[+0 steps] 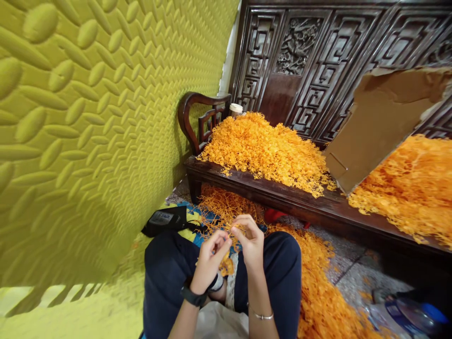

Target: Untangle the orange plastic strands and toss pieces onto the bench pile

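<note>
My left hand (212, 259) and my right hand (251, 245) are close together above my crossed legs, each with thumb and fingertips pinched. Between them is a small orange plastic piece (230, 231), mostly covered by the fingers, so its exact shape is unclear. Just beyond the hands lies a tangle of thin orange plastic stems (226, 202) on the floor. More orange pieces (226, 266) rest between my legs, below the hands.
A dark carved wooden bench (282, 193) bears two orange heaps (268, 146), with a cardboard sheet (381, 122) propped between them. Another heap (318, 282) spreads on the floor at right, near a plastic bottle (406, 313). A yellow padded wall (88, 141) rises at left beside a black bag (164, 220).
</note>
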